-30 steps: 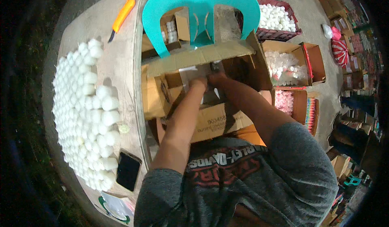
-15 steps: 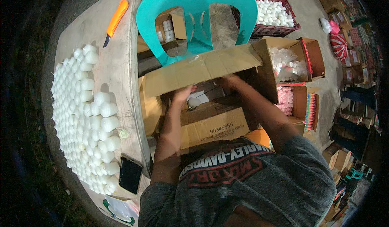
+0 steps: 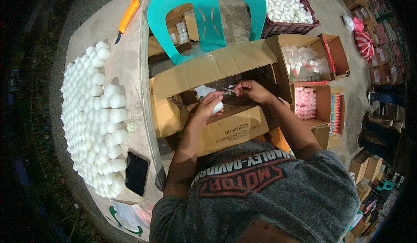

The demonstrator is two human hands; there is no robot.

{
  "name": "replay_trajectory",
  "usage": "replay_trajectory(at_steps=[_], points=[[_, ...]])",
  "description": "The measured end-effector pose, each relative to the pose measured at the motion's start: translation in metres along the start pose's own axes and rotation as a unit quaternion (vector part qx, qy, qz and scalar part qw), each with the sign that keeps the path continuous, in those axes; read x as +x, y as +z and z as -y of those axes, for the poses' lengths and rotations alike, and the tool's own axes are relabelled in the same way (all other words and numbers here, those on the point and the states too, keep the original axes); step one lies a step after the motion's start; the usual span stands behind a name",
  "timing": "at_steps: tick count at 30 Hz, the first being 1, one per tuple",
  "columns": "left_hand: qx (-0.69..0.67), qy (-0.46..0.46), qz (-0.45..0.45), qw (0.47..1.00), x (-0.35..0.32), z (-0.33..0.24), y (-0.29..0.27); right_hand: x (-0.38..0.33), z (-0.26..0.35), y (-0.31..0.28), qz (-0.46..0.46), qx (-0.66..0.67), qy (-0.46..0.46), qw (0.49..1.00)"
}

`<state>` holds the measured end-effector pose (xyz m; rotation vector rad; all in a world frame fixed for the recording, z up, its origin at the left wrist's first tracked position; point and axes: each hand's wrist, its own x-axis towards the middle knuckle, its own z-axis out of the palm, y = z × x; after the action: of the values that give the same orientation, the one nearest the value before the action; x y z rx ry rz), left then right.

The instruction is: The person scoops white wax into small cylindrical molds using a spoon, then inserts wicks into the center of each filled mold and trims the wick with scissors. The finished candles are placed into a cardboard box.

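My left hand (image 3: pixel 208 107) is closed around a small white candle (image 3: pixel 218 107) above an open cardboard box (image 3: pixel 234 130). To its right, my right hand (image 3: pixel 252 91) has its fingers pinched on a slim grey tool (image 3: pixel 227 89), too small to name, which points toward the left fingertips. Inside the box, white paper or film (image 3: pixel 204 91) lies behind my left hand. Rows of similar white candles (image 3: pixel 93 117) with short wicks cover the outer part of the table (image 3: pixel 139 69) on my left.
An orange cutter knife (image 3: pixel 127 19) and a phone (image 3: pixel 137 172) lie on the table. A teal plastic chair (image 3: pixel 208 39) stands beyond the box. At right are a crate (image 3: pixel 289 29) of white pieces, a box (image 3: pixel 323 41) of bagged pieces and a box (image 3: pixel 320 106) of pink ones.
Both hands have come up from inside the box and closer together. The candle now shows in my left hand, and the grey tool in my right.
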<state>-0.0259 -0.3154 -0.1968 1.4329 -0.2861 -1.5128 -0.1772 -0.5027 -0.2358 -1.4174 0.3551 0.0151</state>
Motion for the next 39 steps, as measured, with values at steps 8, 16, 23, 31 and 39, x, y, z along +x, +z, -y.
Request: replay_trajectory(at_steps=[8, 16, 23, 31, 39], points=[[-0.02, 0.075, -0.091, 0.993, -0.001, 0.027, 0.002, -0.028, 0.034, 0.053, 0.033, -0.182, 0.014, 0.983], [0.08, 0.101, 0.028, 0.991, -0.017, 0.023, 0.007, -0.029, 0.019, 0.046, -0.005, -0.206, 0.014, 0.978], [0.103, 0.086, -0.064, 0.989, -0.015, 0.035, 0.008, -0.027, 0.008, 0.051, -0.076, -0.105, 0.028, 0.991], [-0.014, 0.128, -0.091, 0.988, -0.018, 0.028, 0.006, -0.034, 0.015, 0.027, -0.127, 0.069, -0.011, 0.989], [0.025, 0.102, -0.045, 0.993, -0.016, 0.018, 0.015, -0.017, 0.024, 0.053, -0.089, 0.065, -0.023, 0.994]])
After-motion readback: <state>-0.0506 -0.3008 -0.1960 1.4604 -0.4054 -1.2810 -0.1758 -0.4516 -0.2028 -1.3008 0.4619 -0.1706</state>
